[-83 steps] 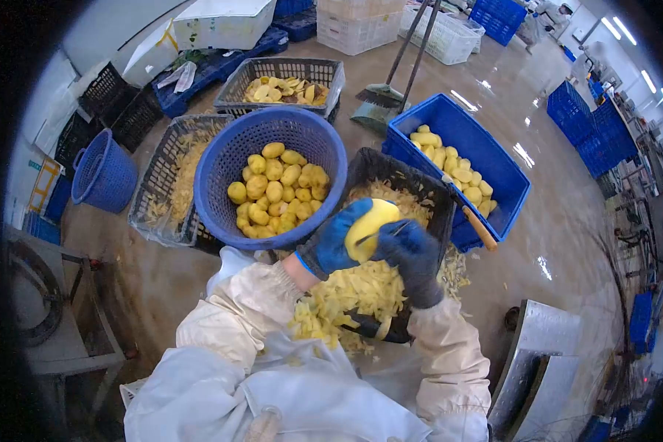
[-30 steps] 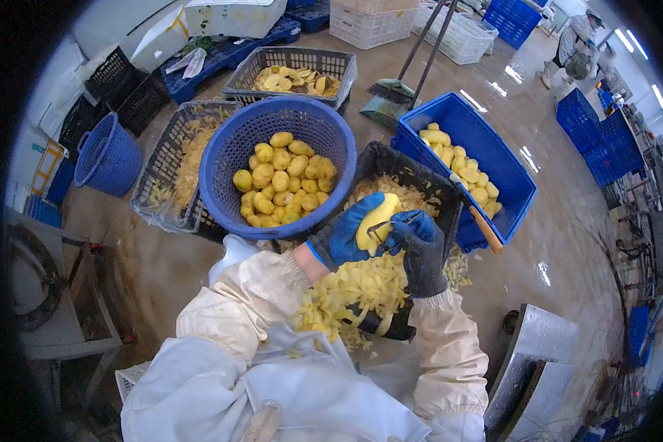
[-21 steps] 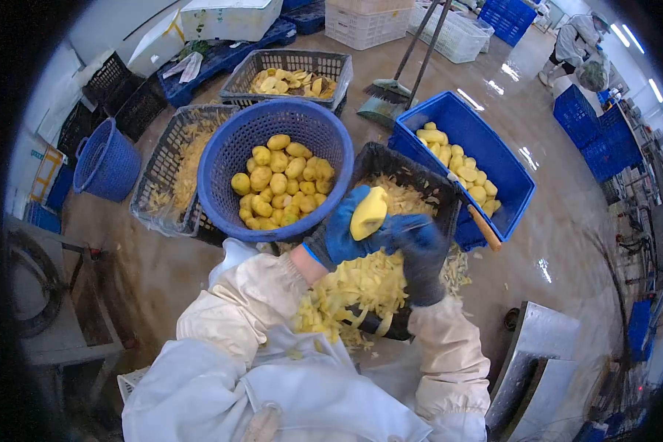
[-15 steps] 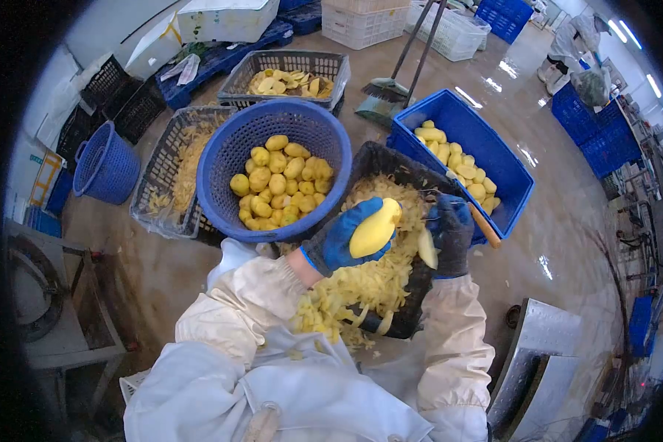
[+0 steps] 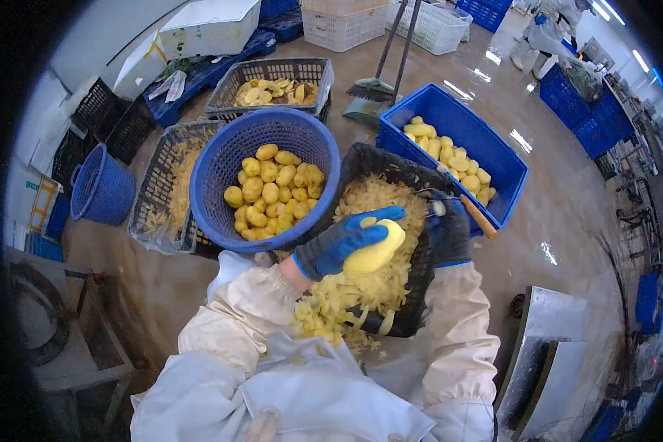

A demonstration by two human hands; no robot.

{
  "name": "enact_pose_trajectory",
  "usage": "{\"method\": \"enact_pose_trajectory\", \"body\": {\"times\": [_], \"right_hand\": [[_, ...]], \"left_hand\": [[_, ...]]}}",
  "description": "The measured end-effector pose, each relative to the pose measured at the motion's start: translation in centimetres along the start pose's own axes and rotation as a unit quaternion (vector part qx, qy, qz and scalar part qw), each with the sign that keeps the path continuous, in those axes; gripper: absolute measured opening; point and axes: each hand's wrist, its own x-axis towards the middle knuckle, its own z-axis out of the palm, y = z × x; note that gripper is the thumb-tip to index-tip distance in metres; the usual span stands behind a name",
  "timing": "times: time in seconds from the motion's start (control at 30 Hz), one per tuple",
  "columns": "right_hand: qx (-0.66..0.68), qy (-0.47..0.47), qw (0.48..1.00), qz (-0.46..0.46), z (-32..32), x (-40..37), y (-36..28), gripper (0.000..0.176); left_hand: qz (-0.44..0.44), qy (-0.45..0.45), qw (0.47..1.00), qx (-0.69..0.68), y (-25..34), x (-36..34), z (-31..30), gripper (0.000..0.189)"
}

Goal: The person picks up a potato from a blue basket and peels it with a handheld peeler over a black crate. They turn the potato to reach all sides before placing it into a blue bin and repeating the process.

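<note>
My left hand [image 5: 342,241], in a blue and grey glove, holds a peeled yellow potato [image 5: 376,249] above a black crate [image 5: 361,166] heaped with peelings [image 5: 383,276]. To its right, my gloved right hand [image 5: 448,228] is closed round a tool with a wooden handle [image 5: 479,216] and a thin metal end, partly hidden by the fingers. A blue round basket [image 5: 206,177] of potatoes [image 5: 272,188] stands left of the black crate. Behind my right hand, a blue bin [image 5: 504,184] contains pale peeled potatoes [image 5: 457,163].
Crates of peelings [image 5: 149,177] and potato pieces [image 5: 272,92] stand left and behind. A dustpan [image 5: 364,110] with long handles is on the wet floor. A metal stand [image 5: 545,317] is at right, a smaller blue basket [image 5: 103,191] at left. Another person [image 5: 549,37] is far back.
The potato in my left hand has turned and lies lower, with my fingers now over its top. The pale peel strip beside my right hand is gone from there. The view has shifted slightly.
</note>
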Motion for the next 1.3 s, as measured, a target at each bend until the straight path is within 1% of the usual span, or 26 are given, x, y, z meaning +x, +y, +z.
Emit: {"method": "enact_pose_trajectory", "body": {"times": [0.03, 0.07, 0.1, 0.13, 0.17, 0.23, 0.27, 0.3, 0.33, 0.37, 0.57, 0.63, 0.67, 0.73, 0.77, 0.83, 0.9, 0.97, 1.0, 1.03, 1.1, 1.13, 1.2, 1.23, 1.27, 1.3], "right_hand": [[-0.227, 0.007, 0.954, -0.195, -0.4, 0.6, 0.3, 0.004], [-0.227, 0.006, 0.954, -0.197, -0.6, 0.1, 0.8, 0.004], [-0.017, -0.051, 0.997, -0.048, 0.8, -1.5, -3.0, 0.008], [0.195, -0.102, 0.97, 0.108, 2.4, -3.0, -5.2, 0.012], [0.256, -0.116, 0.939, 0.199, 3.7, -4.0, -5.5, 0.013], [-0.021, -0.152, 0.988, -0.025, 3.9, -4.8, -5.0, 0.014], [-0.021, -0.154, 0.987, -0.024, 4.0, -4.7, -4.4, 0.014], [0.171, -0.136, 0.97, 0.106, 4.3, -4.6, -4.0, 0.015], [0.353, -0.11, 0.9, 0.232, 4.5, -4.5, -3.8, 0.015], [0.353, -0.115, 0.899, 0.232, 4.4, -4.5, -3.7, 0.015], [0.128, -0.164, 0.965, 0.159, 3.9, -4.1, -4.5, 0.013], [0.141, -0.004, 0.984, 0.108, 1.7, -1.6, -2.5, 0.011], [0.142, -0.004, 0.984, 0.108, 0.9, -1.4, -2.1, 0.011], [-0.069, 0.031, 0.992, -0.098, 0.6, -0.9, -3.3, 0.01], [-0.071, 0.027, 0.992, -0.099, 0.9, -1.3, -3.9, 0.01], [0.127, -0.116, 0.977, 0.122, 3.1, -3.2, -5.4, 0.01], [0.101, -0.121, 0.982, 0.107, 3.6, -3.1, -3.5, 0.01], [0.125, 0.06, 0.99, 0.036, 1.4, -0.6, -1.0, 0.01], [0.117, 0.083, 0.988, 0.057, 0.6, -0.5, -2.1, 0.009], [0.119, 0.081, 0.988, 0.055, 0.8, -0.8, -3.5, 0.009], [0.154, 0.014, 0.984, 0.09, 1.8, -2.2, -5.8, 0.011], [0.128, -0.055, 0.99, 0.039, 2.8, -3.5, -5.4, 0.012], [0.097, -0.1, 0.989, 0.051, 4.6, -4.9, -6.0, 0.012], [0.068, -0.143, 0.985, 0.065, 5.0, -5.5, -6.3, 0.011], [0.149, -0.143, 0.968, 0.145, 3.1, -3.6, -4.2, 0.011], [0.149, -0.142, 0.968, 0.146, 1.3, -1.8, -2.8, 0.011]], "left_hand": [[0.0, -0.001, 1.0, 0.003, 0.1, 0.1, -0.3, 0.059], [0.0, -0.017, 0.996, -0.092, 0.1, 0.2, -0.9, 0.055], [0.004, -0.032, 0.982, -0.188, -0.2, 0.5, -1.5, 0.05], [0.015, -0.07, 0.972, -0.225, -0.6, 0.9, -2.3, 0.047], [0.014, -0.069, 0.972, -0.224, -1.1, 1.0, -2.3, 0.047], [0.026, -0.001, 0.943, -0.332, -2.4, 1.6, -1.5, 0.044], [0.116, 0.1, 0.988, -0.012, -3.9, 2.7, -2.0, 0.045], [0.116, 0.103, 0.988, -0.012, -3.9, 2.4, -2.3, 0.045], [0.05, 0.076, 0.981, -0.17, -3.8, 1.9, -2.8, 0.047], [-0.016, 0.046, 0.945, -0.323, -3.7, 1.6, -3.1, 0.05], [-0.04, 0.036, 0.978, -0.2, -1.6, 0.9, -2.0, 0.044], [-0.037, 0.048, 0.991, -0.117, -1.2, 0.5, -0.6, 0.042], [-0.031, 0.048, 0.989, -0.133, -0.9, 0.3, 0.1, 0.042], [-0.055, 0.084, 0.981, -0.169, -0.4, 0.4, 0.1, 0.041], [-0.051, 0.085, 0.98, -0.171, -0.7, 0.7, -0.4, 0.041], [-0.02, 0.102, 0.984, -0.143, -1.5, 1.4, -1.6, 0.041], [-0.007, 0.027, 0.996, -0.085, -1.7, 1.3, -1.9, 0.043], [-0.068, 0.032, 0.978, -0.196, -2.3, 1.0, -1.7, 0.052], [-0.071, 0.036, 0.962, -0.262, -0.9, 0.5, -1.0, 0.057], [-0.068, 0.036, 0.962, -0.26, -0.5, 0.7, -1.2, 0.057], [-0.042, 0.004, 0.89, -0.454, 0.0, 1.1, -1.4, 0.058], [-0.041, 0.002, 0.89, -0.454, 0.4, 0.7, -0.9, 0.058], [0.048, 0.072, 0.985, -0.152, 1.4, -1.1, 0.9, 0.051], [0.088, 0.103, 0.991, 0.008, 1.4, -1.6, 1.4, 0.047], [-0.096, 0.027, 0.938, -0.331, -0.1, 0.0, -0.6, 0.045], [-0.098, 0.027, 0.938, -0.331, -1.3, 0.3, -1.1, 0.045]]}}
